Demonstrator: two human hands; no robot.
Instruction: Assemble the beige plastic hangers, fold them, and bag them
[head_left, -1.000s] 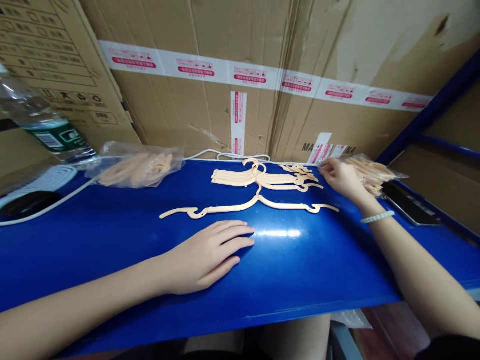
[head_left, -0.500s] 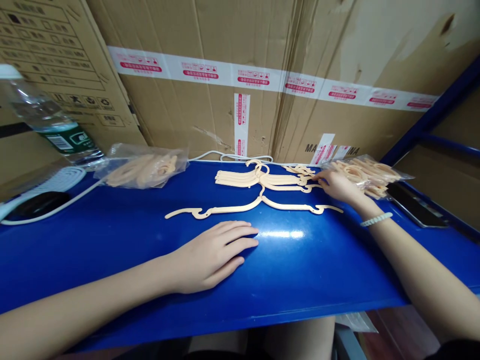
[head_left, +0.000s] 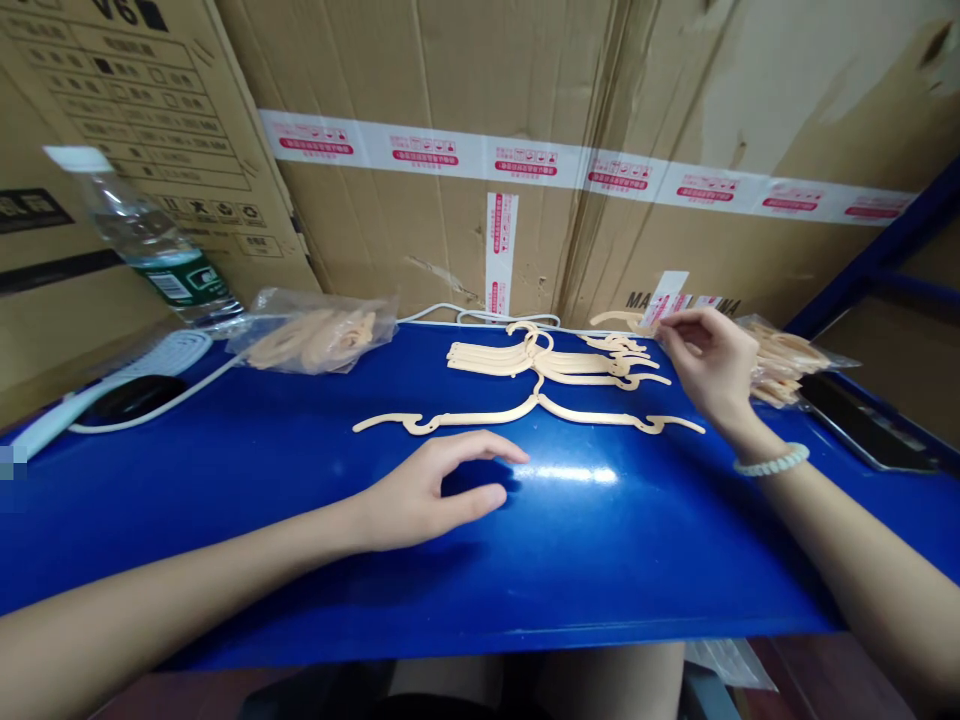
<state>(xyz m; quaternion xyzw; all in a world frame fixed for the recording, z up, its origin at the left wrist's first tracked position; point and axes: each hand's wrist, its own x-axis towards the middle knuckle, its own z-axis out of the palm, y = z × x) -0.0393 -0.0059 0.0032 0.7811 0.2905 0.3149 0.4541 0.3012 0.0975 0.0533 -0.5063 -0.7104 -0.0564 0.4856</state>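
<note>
My right hand [head_left: 712,365] is raised at the right, pinching a small curved beige hanger end piece [head_left: 616,318] between thumb and fingertips. Below it lie more loose hanger end pieces [head_left: 616,348]. My left hand [head_left: 431,490] hovers just over the blue table, thumb and fingers apart, holding nothing. In front of it a beige clothes hanger [head_left: 487,417] lies flat, with an end piece at both sides. Behind that hanger is a stack of hanger bodies [head_left: 491,357], their hooks overlapping in the middle; curved end pieces lie at the stack's right side.
Clear plastic bags of beige hanger parts stand at the left [head_left: 315,335] and right [head_left: 791,355]. A water bottle [head_left: 176,270], a white cable and a black object [head_left: 139,398] are at the left. A phone [head_left: 870,425] lies far right. Cardboard boxes [head_left: 420,60] line the back.
My right hand has lifted from the loose pieces with a hanger end piece in its fingers. My left hand has risen off the table and its thumb and fingers have parted. The view has shifted slightly.
</note>
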